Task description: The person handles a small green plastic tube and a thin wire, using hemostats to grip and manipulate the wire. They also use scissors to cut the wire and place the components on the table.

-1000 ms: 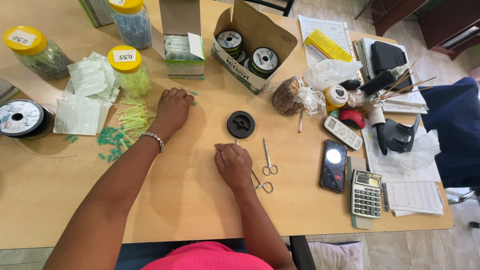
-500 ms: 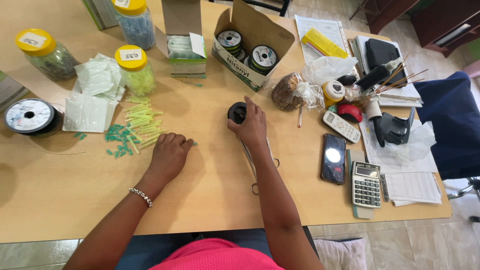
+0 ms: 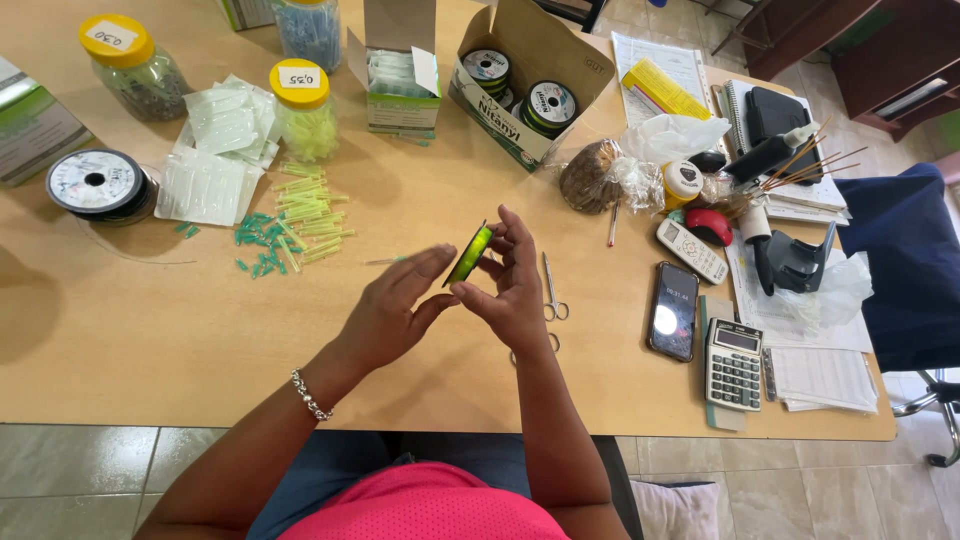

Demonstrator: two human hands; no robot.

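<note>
My right hand (image 3: pixel 512 280) holds a small black spool of green line (image 3: pixel 469 254) on edge above the wooden table (image 3: pixel 200 350). My left hand (image 3: pixel 392 312) is raised beside it, fingers stretched toward the spool's left face, thumb near my right thumb. Whether the left fingers touch the spool I cannot tell. Small scissors (image 3: pixel 552 292) lie on the table just right of my right hand. A pile of light green tubes (image 3: pixel 308 218) and small teal pieces (image 3: pixel 258 248) lies to the upper left.
A large reel (image 3: pixel 96 184) sits at far left, yellow-lidded jars (image 3: pixel 302 108) and clear packets (image 3: pixel 212 150) behind. An open cardboard box of spools (image 3: pixel 528 90) stands at the back. A phone (image 3: pixel 674 312), calculator (image 3: pixel 734 364), remote (image 3: pixel 696 250) and papers (image 3: pixel 822 372) crowd the right.
My right hand reached to the black spool, picked it up and brought it toward me, turned on edge. My left hand left the green tubes and came up beside the spool.
</note>
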